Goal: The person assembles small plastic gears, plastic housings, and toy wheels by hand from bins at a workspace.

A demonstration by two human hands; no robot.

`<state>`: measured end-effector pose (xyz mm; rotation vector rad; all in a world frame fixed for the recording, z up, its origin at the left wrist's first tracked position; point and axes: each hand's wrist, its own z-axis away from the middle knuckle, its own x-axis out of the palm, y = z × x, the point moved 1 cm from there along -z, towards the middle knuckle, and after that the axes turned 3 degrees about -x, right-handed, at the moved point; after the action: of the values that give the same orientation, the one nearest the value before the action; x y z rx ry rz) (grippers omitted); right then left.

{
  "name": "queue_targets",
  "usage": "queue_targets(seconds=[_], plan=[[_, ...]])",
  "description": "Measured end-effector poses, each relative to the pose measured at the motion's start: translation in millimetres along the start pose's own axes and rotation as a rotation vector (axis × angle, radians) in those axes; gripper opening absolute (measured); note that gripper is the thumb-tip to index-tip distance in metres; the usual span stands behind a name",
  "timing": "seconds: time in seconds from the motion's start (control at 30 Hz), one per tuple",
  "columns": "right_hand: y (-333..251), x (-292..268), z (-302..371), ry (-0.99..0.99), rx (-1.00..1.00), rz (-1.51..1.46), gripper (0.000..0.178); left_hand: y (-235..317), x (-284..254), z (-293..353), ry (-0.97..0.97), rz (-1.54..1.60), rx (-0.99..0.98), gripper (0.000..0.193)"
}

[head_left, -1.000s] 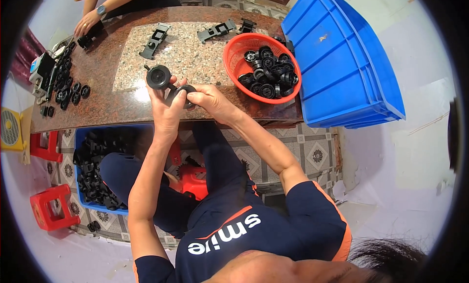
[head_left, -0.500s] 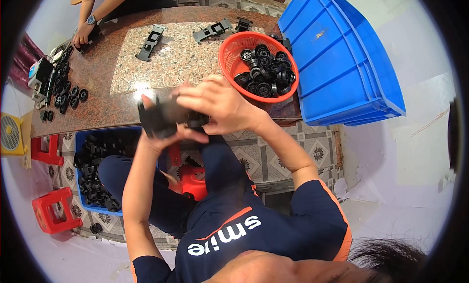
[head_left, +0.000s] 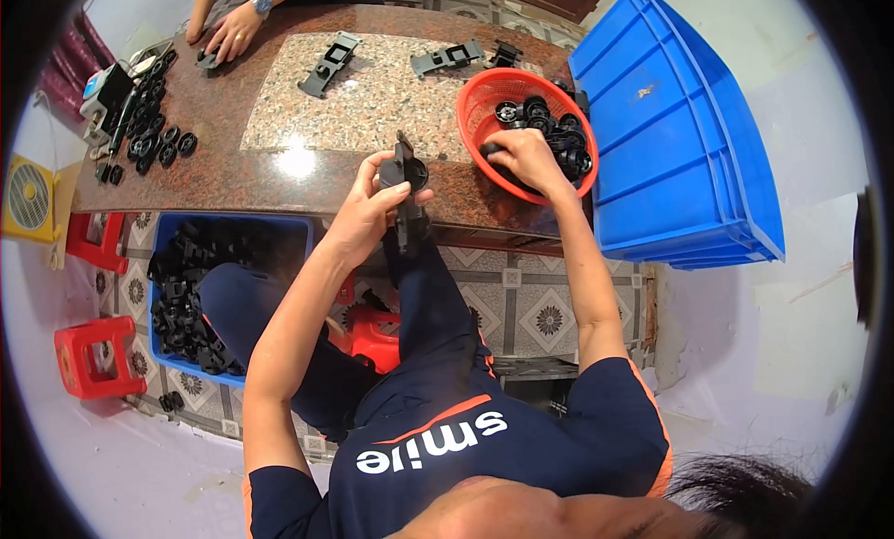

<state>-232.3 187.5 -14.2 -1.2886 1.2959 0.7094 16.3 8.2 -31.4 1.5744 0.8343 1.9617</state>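
My left hand (head_left: 365,204) is raised at the table's near edge, closed around a long black plastic frame (head_left: 410,230) with a round black wheel (head_left: 395,172) on it, under my fingers and thumb. My right hand (head_left: 531,157) reaches over the near left side of a red plastic basket (head_left: 468,97). Its fingers are bent together on a dark wheel at the basket's left side, partly hidden by the hand. More black wheels (head_left: 570,141) with spoked hubs fill the basket's right part.
Grey-black plastic frames (head_left: 329,64) lie on the stone table (head_left: 372,111). Loose wheels (head_left: 168,154) and an electric device (head_left: 107,97) are at left. A co-worker's hand (head_left: 235,32) is at the far left. A tall blue crate (head_left: 680,139) borders the basket; a blue bin (head_left: 200,371) of black parts stands below.
My right hand has left the part it was at with my left and moved right to the basket. The left still holds the part, now turned upright. The view has shifted slightly.
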Motion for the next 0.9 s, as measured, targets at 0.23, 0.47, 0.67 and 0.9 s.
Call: queue_targets(seconds=[0.23,0.47,0.67,0.9], plan=[[-87,-2,-18,0.371,0.204,-1.265,0.028,-8,-4,-4,0.156,-0.298,0.092,0.059],[-132,15,-29,0.183,0.215,-1.321,0.025,-2,5,0,0.149,-0.397,0.140,0.059],[-134,12,-28,0.169,0.243,-1.321,0.026,5,7,3,0.169,-0.450,0.169,0.059],[-134,15,-27,0.221,0.248,-1.343,0.025,6,8,3,0.140,-0.406,0.195,0.061]])
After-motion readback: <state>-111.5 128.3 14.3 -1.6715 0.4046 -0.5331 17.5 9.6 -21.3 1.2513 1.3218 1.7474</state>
